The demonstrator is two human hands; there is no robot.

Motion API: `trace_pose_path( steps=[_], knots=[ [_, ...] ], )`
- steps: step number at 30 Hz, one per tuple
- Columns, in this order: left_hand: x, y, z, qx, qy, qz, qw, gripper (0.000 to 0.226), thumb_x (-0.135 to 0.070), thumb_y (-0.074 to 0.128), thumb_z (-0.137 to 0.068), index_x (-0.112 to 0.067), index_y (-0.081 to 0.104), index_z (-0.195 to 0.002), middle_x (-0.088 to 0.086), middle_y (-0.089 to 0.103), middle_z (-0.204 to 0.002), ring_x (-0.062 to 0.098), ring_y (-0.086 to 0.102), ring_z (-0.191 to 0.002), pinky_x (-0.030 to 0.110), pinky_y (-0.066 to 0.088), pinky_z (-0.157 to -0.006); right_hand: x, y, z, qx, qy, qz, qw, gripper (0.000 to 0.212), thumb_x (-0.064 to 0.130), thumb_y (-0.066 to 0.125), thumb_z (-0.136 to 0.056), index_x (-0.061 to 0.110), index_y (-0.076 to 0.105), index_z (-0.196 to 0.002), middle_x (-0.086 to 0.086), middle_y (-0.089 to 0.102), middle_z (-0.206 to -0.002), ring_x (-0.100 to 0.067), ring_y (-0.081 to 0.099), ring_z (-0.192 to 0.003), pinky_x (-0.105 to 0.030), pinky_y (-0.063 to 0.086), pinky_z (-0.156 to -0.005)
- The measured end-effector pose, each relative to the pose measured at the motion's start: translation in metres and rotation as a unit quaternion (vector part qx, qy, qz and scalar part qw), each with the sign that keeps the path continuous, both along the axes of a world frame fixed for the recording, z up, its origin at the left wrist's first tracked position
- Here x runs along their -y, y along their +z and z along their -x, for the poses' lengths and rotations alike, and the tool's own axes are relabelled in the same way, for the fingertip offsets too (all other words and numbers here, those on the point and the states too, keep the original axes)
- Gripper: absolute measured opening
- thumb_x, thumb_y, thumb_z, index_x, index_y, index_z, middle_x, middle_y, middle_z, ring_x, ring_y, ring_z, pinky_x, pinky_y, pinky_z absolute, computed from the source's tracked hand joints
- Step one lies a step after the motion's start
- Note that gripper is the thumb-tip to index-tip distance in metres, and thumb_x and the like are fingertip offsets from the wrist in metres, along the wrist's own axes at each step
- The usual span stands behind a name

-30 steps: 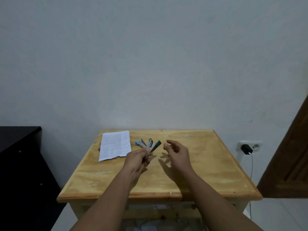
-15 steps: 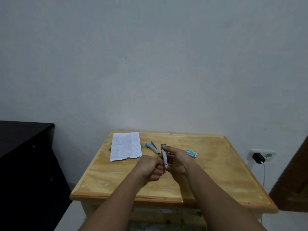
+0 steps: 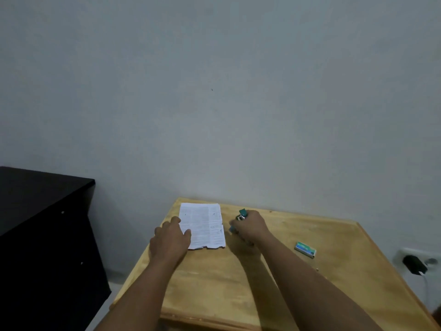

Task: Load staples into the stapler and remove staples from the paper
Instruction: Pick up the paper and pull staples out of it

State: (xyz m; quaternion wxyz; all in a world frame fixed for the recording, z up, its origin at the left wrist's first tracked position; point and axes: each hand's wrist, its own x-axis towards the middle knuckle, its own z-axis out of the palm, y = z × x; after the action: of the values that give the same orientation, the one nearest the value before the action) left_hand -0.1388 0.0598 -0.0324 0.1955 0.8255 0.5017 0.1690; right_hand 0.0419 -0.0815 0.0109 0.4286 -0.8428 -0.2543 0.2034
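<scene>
Dark cabinet [image 3: 43,235] sits far left of the wooden table [image 3: 238,295], its front too dim to read and cut by the frame edge. Left hand [image 3: 170,240] lies palm down at the table's left edge, forearm running in from the bottom of frame; fingers straight, spread a little, thumb tip resting on the left margin of the paper [image 3: 202,225], nothing gripped. Paper lies flat on the table's far-left area, print too small to read, near edge ragged; staples in it can't be made out. Right hand [image 3: 250,226] is just right of the paper, back of hand toward the camera, fingers curled around the stapler [image 3: 241,215]. Hand hides most of the stapler: only a teal end with a metal part sticks out on the far side and a bluish bit on the paper side, motion-blurred. Whether the stapler is hinged apart or touching the table, cannot tell. Staple box [image 3: 305,249], green-blue, lies on the table well right of that hand, label illegible. Wall socket [image 3: 417,261] with a black plug sits past the table's right edge, cable partly cropped.
</scene>
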Motion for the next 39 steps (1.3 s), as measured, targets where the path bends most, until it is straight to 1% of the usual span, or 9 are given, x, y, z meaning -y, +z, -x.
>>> trace_pose_path(
  steps=[9,16,20,22,26,29,32,35,39],
  knots=[
    [-0.032,0.012,-0.015,0.13,0.033,0.201,0.97,0.057,-0.034,0.073,-0.089,-0.023,0.052,-0.14,0.004,0.063,-0.137,0.028,0.062,-0.121,0.043,0.051,-0.105,-0.049,-0.024,0.018,0.056,0.022,0.049,0.997,0.018,0.021,0.067,-0.083,0.012,0.065,-0.098,-0.002,0.07,-0.091,-0.026,0.067,-0.088,-0.029,0.044,-0.064],
    [-0.033,0.016,-0.002,0.294,0.052,0.305,0.905,0.061,0.003,0.073,-0.085,-0.015,0.051,-0.139,0.012,0.061,-0.13,0.03,0.064,-0.107,0.039,0.056,-0.085,-0.031,-0.02,0.014,-0.102,-0.019,-0.078,0.991,0.027,-0.007,0.082,-0.072,0.009,0.06,-0.074,-0.005,0.06,-0.069,-0.022,0.057,-0.063,-0.029,0.044,-0.059],
    [-0.021,0.027,0.009,0.37,0.017,0.444,0.816,0.068,0.012,0.061,-0.09,-0.02,0.047,-0.149,0.016,0.068,-0.12,0.033,0.07,-0.099,0.041,0.06,-0.08,-0.019,-0.021,0.018,-0.121,-0.018,-0.106,0.987,0.027,0.005,0.08,-0.082,0.008,0.055,-0.074,-0.006,0.051,-0.066,-0.02,0.048,-0.058,-0.028,0.037,-0.054],
    [-0.012,0.037,0.012,0.4,-0.006,0.44,0.804,0.061,0.013,0.055,-0.094,-0.019,0.052,-0.145,0.017,0.069,-0.113,0.032,0.069,-0.089,0.04,0.058,-0.071,-0.014,-0.021,0.022,-0.102,-0.026,-0.126,0.986,0.029,0.013,0.08,-0.086,0.01,0.054,-0.074,-0.004,0.05,-0.067,-0.018,0.046,-0.059,-0.028,0.037,-0.056],
    [0.003,0.055,0.017,0.419,-0.018,0.387,0.821,0.06,0.01,0.051,-0.096,-0.028,0.055,-0.141,0.013,0.066,-0.116,0.033,0.069,-0.095,0.046,0.063,-0.073,0.004,-0.017,0.029,-0.169,-0.007,-0.143,0.975,0.032,0.029,0.085,-0.084,0.002,0.069,-0.089,-0.008,0.062,-0.069,-0.02,0.049,-0.051,-0.031,0.038,-0.05],
    [0.011,0.061,0.024,0.374,-0.06,0.3,0.875,0.071,0.006,0.056,-0.096,-0.045,0.047,-0.144,0.007,0.071,-0.113,0.025,0.072,-0.09,0.035,0.062,-0.064,0.017,-0.01,0.03,-0.199,0.003,-0.185,0.962,0.026,0.019,0.087,-0.082,0.003,0.068,-0.086,-0.011,0.063,-0.07,-0.021,0.049,-0.049,-0.034,0.041,-0.054],
    [0.02,0.067,0.032,0.332,-0.117,0.277,0.894,0.065,0.006,0.067,-0.092,-0.027,0.054,-0.147,0.007,0.073,-0.119,0.019,0.072,-0.089,0.03,0.061,-0.07,0.028,0.001,0.03,-0.18,-0.004,-0.218,0.959,0.022,0.013,0.084,-0.085,0.006,0.064,-0.084,-0.006,0.056,-0.063,-0.017,0.046,-0.045,-0.029,0.038,-0.044],
    [0.026,0.075,0.04,0.243,-0.138,0.202,0.939,0.036,-0.004,0.076,-0.09,-0.015,0.072,-0.124,0.006,0.077,-0.114,0.02,0.075,-0.097,0.043,0.064,-0.089,0.04,0.009,0.029,-0.156,0.023,-0.241,0.958,0.021,0.012,0.085,-0.084,0.007,0.066,-0.092,-0.012,0.062,-0.076,-0.023,0.053,-0.059,-0.028,0.038,-0.045],
    [0.03,0.085,0.046,0.205,-0.146,0.092,0.963,0.011,-0.015,0.078,-0.091,-0.023,0.075,-0.085,-0.002,0.073,-0.091,0.017,0.069,-0.083,0.031,0.054,-0.075,0.052,0.019,0.033,-0.116,0.054,-0.248,0.96,0.027,0.009,0.087,-0.08,0.009,0.062,-0.09,-0.007,0.061,-0.077,-0.023,0.053,-0.066,-0.025,0.036,-0.045]
  ],
)
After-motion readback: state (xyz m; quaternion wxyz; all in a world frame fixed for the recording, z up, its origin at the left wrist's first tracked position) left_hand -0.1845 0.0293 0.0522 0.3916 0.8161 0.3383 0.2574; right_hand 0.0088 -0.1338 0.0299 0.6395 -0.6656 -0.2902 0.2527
